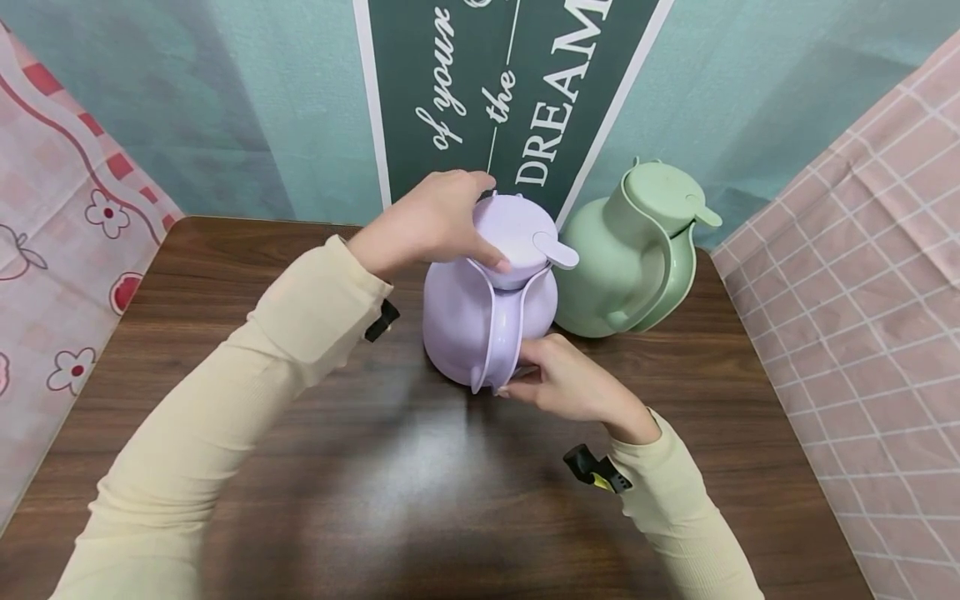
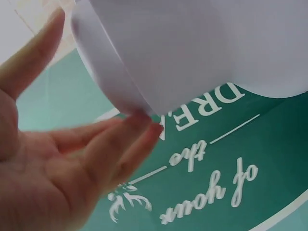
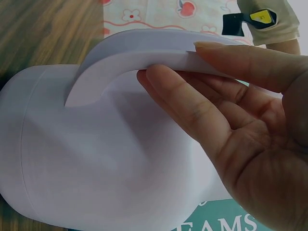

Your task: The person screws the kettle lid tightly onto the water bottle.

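A lilac vacuum jug (image 1: pixel 457 317) stands on the table, its round lid (image 1: pixel 512 229) with the small lever pointing to the right. My left hand (image 1: pixel 431 218) spans this lid, thumb at the near side and fingers at the far side. In the left wrist view those slightly blurred fingertips (image 2: pixel 137 120) reach the lid's edge, while the thumb stands a little apart from it. My right hand (image 1: pixel 573 379) holds the jug's handle (image 1: pixel 504 337) low down. Seen from the right wrist, the thumb lies outside the handle and the fingers pass through its loop.
A pale green jug (image 1: pixel 600 258) of the same shape stands close behind on the right. Behind both hangs a dark green panel (image 1: pixel 480 92) with white lettering. Patterned cloth (image 1: pixel 67 275) borders the dark wooden table (image 1: pixel 337 500) on the left, pink checked cloth (image 1: pixel 862 292) on the right.
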A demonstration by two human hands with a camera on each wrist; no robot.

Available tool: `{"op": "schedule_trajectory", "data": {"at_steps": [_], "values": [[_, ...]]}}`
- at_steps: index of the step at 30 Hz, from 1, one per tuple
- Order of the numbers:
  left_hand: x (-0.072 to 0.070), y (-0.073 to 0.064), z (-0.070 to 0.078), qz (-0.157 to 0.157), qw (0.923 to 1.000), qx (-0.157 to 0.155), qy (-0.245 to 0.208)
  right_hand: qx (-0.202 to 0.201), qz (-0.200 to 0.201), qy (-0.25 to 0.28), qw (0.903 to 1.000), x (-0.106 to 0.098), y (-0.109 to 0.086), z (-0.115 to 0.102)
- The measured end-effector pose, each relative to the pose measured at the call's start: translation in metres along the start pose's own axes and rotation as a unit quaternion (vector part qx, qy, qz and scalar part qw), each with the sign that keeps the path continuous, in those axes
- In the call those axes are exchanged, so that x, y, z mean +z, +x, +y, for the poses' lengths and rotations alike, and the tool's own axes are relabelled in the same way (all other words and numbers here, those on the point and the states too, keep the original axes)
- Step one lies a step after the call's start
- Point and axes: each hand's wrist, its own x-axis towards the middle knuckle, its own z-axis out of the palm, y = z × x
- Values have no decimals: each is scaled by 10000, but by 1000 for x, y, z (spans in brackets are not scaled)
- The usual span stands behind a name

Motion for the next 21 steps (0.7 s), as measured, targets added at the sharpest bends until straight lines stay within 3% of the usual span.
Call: {"op": "schedule_trajectory", "data": {"at_steps": [3,8,21], "values": [[3,-1,5,266,9996,-6,85,34,-29,50,10000,0,0,0],[5,-1,6,398,9992,-16,83,37,-41,96,9999,-1,0,0],[3,0,2,96,9999,-79,-46,12,-33,181,9998,0,0,0]]}}
